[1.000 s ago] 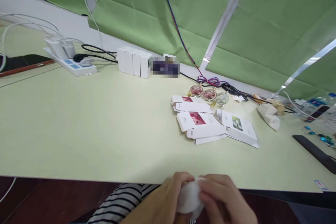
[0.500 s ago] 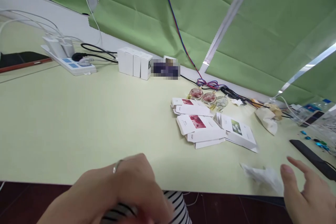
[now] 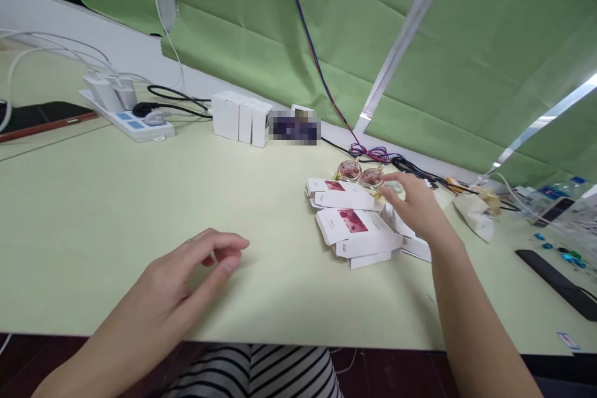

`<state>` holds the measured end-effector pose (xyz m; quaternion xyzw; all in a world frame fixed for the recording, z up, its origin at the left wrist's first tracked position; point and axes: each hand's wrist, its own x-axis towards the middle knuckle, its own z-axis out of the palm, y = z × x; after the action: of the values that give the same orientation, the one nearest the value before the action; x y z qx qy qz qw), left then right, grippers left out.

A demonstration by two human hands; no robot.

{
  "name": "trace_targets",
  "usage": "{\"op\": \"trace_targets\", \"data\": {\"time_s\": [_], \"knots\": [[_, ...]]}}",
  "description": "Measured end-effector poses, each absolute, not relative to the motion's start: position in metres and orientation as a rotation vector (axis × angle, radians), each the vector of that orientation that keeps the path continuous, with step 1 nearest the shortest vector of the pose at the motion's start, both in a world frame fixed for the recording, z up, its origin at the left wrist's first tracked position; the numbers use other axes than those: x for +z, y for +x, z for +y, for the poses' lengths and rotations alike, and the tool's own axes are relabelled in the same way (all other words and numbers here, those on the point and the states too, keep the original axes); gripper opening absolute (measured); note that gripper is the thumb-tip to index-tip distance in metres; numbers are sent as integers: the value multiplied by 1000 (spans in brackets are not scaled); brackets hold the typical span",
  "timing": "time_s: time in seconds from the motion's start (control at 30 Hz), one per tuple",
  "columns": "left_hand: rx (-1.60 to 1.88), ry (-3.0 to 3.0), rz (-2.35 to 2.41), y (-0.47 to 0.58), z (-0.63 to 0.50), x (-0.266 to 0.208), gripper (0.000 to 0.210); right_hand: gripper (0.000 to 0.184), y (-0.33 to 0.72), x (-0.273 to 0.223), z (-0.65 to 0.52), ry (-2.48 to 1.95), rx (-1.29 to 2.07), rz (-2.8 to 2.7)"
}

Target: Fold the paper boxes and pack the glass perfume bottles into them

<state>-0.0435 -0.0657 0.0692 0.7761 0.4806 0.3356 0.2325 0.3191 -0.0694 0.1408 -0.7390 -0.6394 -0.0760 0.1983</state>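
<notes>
My right hand reaches over the white flat boxes, thumb and forefinger apart, close to a pale round pendant that it partly covers. Beside that pendant lie two round pendants with pink-red flowers, one in the middle and one at the left, both with gold-coloured fittings. Below them are a flattened box with a red picture, a similar box behind it, and another white box mostly under my right hand. My left hand hovers over the table, loosely curved, fingers and thumb apart, holding nothing.
Three upright white boxes stand at the back beside a blurred dark item. A power strip with plugs lies at the left. Cables run along the wall. Crumpled pale cloth and a black bar are at the right.
My right hand has moved from the front right edge to the pendants. My left hand has lifted forward and opened. The white crumpled wrapper at the front right is no longer plainly visible.
</notes>
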Motion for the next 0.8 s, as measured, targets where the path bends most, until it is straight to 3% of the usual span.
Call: {"op": "trace_targets", "data": {"time_s": [0.1, 0.23, 0.43, 0.5, 0.67, 0.8], "knots": [[878, 2031, 1364, -54, -50, 56, 39, 42, 320, 143, -43, -2128, 19, -2003], [784, 1969, 1330, -59, -50, 43, 43, 80, 320, 150, -11, -2179, 392, -2271], [699, 1965, 1274, -63, -52, 39, 45, 108, 318, 151, 25, -2332, 599, -2363], [702, 1968, 1267, -61, -52, 41, 45, 107, 319, 151, 27, -2351, 580, -2359], [742, 1957, 1254, -55, -54, 47, 46, 82, 305, 174, 0, -2265, 360, -2281], [968, 1977, 1328, -69, -55, 41, 40, 88, 249, 178, -55, -2039, 216, -2229]]}}
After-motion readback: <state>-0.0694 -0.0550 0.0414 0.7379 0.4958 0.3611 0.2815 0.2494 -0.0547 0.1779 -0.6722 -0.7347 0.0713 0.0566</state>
